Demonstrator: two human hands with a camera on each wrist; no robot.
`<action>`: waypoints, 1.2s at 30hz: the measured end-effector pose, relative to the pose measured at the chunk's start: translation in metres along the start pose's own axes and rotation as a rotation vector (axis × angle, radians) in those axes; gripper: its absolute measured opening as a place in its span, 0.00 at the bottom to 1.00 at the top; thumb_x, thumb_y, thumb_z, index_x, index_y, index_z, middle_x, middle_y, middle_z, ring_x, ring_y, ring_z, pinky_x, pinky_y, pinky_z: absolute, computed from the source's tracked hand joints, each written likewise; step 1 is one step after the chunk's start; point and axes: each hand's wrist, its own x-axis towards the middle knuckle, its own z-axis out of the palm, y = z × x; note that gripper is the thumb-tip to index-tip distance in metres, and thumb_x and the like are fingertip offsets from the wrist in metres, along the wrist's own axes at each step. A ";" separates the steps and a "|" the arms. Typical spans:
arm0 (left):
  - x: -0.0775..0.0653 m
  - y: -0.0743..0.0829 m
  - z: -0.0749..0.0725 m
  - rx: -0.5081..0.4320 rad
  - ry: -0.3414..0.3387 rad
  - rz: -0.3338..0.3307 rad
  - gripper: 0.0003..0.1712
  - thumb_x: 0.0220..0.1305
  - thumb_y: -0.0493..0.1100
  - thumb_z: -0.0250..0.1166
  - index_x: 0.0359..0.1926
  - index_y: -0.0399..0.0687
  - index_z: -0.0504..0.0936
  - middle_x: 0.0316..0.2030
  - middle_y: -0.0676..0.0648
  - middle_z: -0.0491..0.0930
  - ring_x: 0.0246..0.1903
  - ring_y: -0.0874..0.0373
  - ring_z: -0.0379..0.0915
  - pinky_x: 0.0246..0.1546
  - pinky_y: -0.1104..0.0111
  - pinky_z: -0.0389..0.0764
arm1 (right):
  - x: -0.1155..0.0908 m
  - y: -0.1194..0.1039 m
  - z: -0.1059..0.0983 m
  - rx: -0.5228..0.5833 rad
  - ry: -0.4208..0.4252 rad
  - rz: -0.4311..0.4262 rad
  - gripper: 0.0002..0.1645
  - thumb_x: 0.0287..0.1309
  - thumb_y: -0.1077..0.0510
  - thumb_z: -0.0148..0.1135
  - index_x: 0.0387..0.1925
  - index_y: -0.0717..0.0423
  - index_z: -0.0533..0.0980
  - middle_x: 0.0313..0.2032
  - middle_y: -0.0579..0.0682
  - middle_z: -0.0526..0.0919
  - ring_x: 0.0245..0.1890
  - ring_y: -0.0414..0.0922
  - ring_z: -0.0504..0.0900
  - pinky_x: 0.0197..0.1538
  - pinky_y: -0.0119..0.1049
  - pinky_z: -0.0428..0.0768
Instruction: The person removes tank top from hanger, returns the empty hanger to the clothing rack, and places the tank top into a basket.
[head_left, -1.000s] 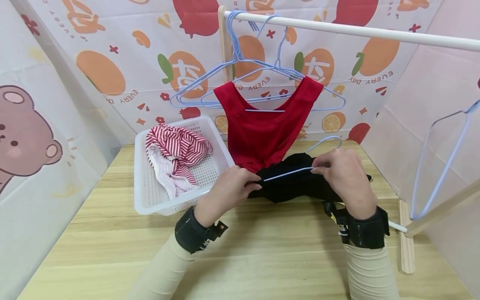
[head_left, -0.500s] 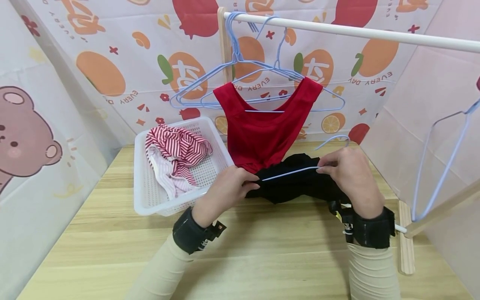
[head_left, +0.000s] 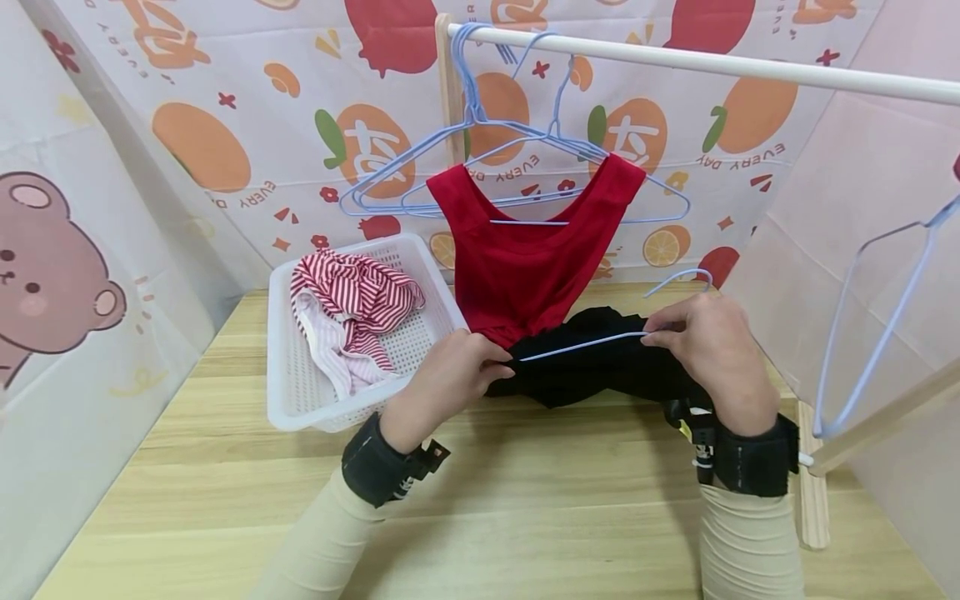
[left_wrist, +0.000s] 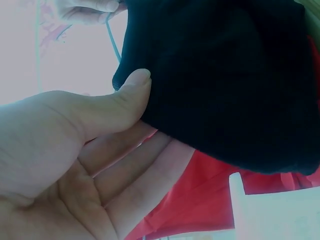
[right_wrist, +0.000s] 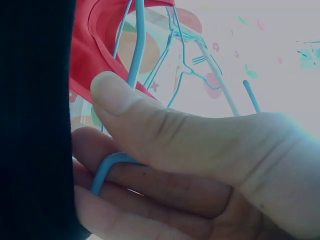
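Note:
My left hand (head_left: 450,375) pinches the edge of a black garment (head_left: 585,379) between thumb and fingers; the left wrist view shows the thumb on the dark cloth (left_wrist: 220,75). With my right hand (head_left: 712,354) I grip a light blue hanger (head_left: 577,346) near its right end. Its bar runs across the black garment toward my left hand, where its far end is hidden. The hook (head_left: 678,273) rises behind my right hand. In the right wrist view, the blue wire (right_wrist: 137,45) passes behind the thumb and bends between the fingers, beside the black cloth.
A red sleeveless top (head_left: 525,262) hangs on a blue hanger from the white rail (head_left: 712,62), beside several bare hangers (head_left: 390,167). On the left stands a white basket (head_left: 281,350) with red-striped clothing (head_left: 360,292). Another blue hanger (head_left: 892,333) is at far right.
My right hand has shifted to the right with the hanger, whose hook has moved the same way. My left hand has drifted slightly left.

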 end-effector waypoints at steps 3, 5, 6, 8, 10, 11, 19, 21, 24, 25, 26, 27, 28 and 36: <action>0.000 0.000 -0.001 -0.002 -0.004 0.004 0.06 0.59 0.40 0.77 0.37 0.45 0.93 0.30 0.48 0.91 0.32 0.55 0.86 0.37 0.64 0.86 | 0.000 0.001 -0.001 0.003 -0.002 -0.001 0.07 0.52 0.60 0.79 0.35 0.57 0.90 0.34 0.60 0.91 0.41 0.56 0.85 0.40 0.41 0.77; 0.000 -0.001 -0.002 -0.002 -0.005 0.007 0.05 0.59 0.40 0.76 0.36 0.45 0.93 0.29 0.49 0.90 0.30 0.56 0.84 0.36 0.64 0.85 | 0.000 0.001 -0.002 0.006 -0.003 0.003 0.07 0.52 0.60 0.79 0.34 0.57 0.90 0.34 0.60 0.91 0.41 0.56 0.85 0.40 0.41 0.76; 0.000 -0.001 -0.002 -0.003 -0.007 0.007 0.04 0.59 0.40 0.76 0.35 0.45 0.93 0.27 0.49 0.89 0.29 0.57 0.83 0.35 0.65 0.84 | 0.000 0.001 -0.002 0.009 -0.004 0.008 0.07 0.52 0.60 0.79 0.34 0.57 0.90 0.34 0.60 0.91 0.41 0.56 0.84 0.39 0.41 0.76; 0.000 -0.002 -0.002 -0.009 -0.009 0.010 0.02 0.59 0.39 0.76 0.33 0.45 0.92 0.24 0.51 0.86 0.26 0.60 0.78 0.31 0.68 0.81 | 0.000 0.002 -0.003 0.012 -0.008 0.019 0.07 0.52 0.59 0.79 0.35 0.57 0.90 0.34 0.60 0.91 0.42 0.56 0.84 0.39 0.40 0.76; 0.000 -0.003 -0.002 -0.023 -0.015 0.010 0.02 0.59 0.38 0.76 0.30 0.45 0.91 0.20 0.53 0.81 0.23 0.62 0.72 0.28 0.71 0.76 | -0.001 0.002 -0.003 0.013 -0.008 0.027 0.07 0.52 0.59 0.79 0.35 0.56 0.90 0.34 0.60 0.91 0.42 0.56 0.83 0.38 0.39 0.76; 0.000 -0.004 -0.002 -0.030 -0.017 0.010 0.04 0.60 0.38 0.76 0.29 0.45 0.90 0.18 0.54 0.78 0.22 0.62 0.70 0.27 0.72 0.74 | -0.001 0.003 -0.003 0.013 -0.011 0.032 0.08 0.53 0.59 0.79 0.35 0.56 0.90 0.35 0.61 0.91 0.43 0.56 0.83 0.37 0.39 0.75; 0.001 -0.005 -0.004 -0.066 -0.031 -0.007 0.13 0.60 0.38 0.75 0.21 0.43 0.83 0.15 0.56 0.64 0.19 0.63 0.60 0.23 0.73 0.64 | -0.001 0.004 -0.004 0.006 -0.036 0.063 0.08 0.53 0.58 0.79 0.36 0.56 0.91 0.36 0.61 0.91 0.45 0.57 0.81 0.37 0.38 0.74; 0.000 -0.005 -0.004 -0.068 -0.034 -0.023 0.14 0.60 0.37 0.75 0.20 0.43 0.83 0.15 0.56 0.63 0.19 0.63 0.59 0.23 0.73 0.64 | 0.000 0.004 -0.004 0.008 -0.041 0.068 0.09 0.53 0.58 0.79 0.37 0.56 0.91 0.37 0.61 0.91 0.45 0.57 0.81 0.36 0.37 0.74; 0.000 -0.004 -0.004 -0.066 -0.038 -0.043 0.14 0.60 0.37 0.76 0.19 0.44 0.83 0.15 0.57 0.62 0.19 0.63 0.59 0.22 0.73 0.63 | -0.001 0.005 -0.004 0.010 -0.046 0.072 0.09 0.53 0.57 0.79 0.37 0.56 0.90 0.36 0.61 0.91 0.45 0.56 0.80 0.35 0.37 0.74; 0.000 -0.004 -0.004 -0.063 -0.039 -0.046 0.14 0.60 0.37 0.76 0.19 0.44 0.83 0.14 0.58 0.62 0.19 0.63 0.59 0.22 0.74 0.63 | -0.001 0.006 -0.005 0.008 -0.045 0.070 0.09 0.53 0.57 0.79 0.36 0.56 0.91 0.36 0.60 0.91 0.45 0.56 0.80 0.35 0.37 0.74; 0.000 -0.004 -0.004 -0.060 -0.040 -0.050 0.15 0.60 0.37 0.76 0.19 0.44 0.83 0.14 0.58 0.62 0.19 0.63 0.59 0.22 0.74 0.63 | -0.001 0.006 -0.005 0.007 -0.044 0.070 0.08 0.53 0.57 0.79 0.36 0.56 0.91 0.35 0.60 0.91 0.45 0.56 0.80 0.35 0.37 0.74; 0.000 -0.004 -0.004 -0.057 -0.040 -0.053 0.15 0.60 0.37 0.76 0.18 0.44 0.83 0.14 0.58 0.62 0.19 0.64 0.59 0.22 0.74 0.63 | -0.001 0.007 -0.005 0.005 -0.042 0.069 0.08 0.53 0.57 0.79 0.35 0.55 0.91 0.34 0.60 0.91 0.45 0.56 0.80 0.36 0.37 0.74; 0.000 -0.004 -0.003 -0.054 -0.042 -0.055 0.15 0.59 0.37 0.76 0.18 0.44 0.83 0.14 0.59 0.62 0.19 0.64 0.59 0.22 0.74 0.63 | -0.001 0.007 -0.005 0.005 -0.041 0.068 0.08 0.53 0.57 0.79 0.35 0.55 0.91 0.34 0.59 0.90 0.45 0.55 0.80 0.36 0.37 0.74; -0.001 -0.004 -0.005 -0.054 -0.063 -0.057 0.13 0.58 0.36 0.76 0.19 0.44 0.86 0.13 0.59 0.63 0.17 0.66 0.57 0.20 0.74 0.63 | -0.003 0.009 -0.008 0.002 -0.037 0.055 0.06 0.52 0.57 0.79 0.33 0.54 0.91 0.30 0.56 0.90 0.44 0.54 0.80 0.37 0.38 0.74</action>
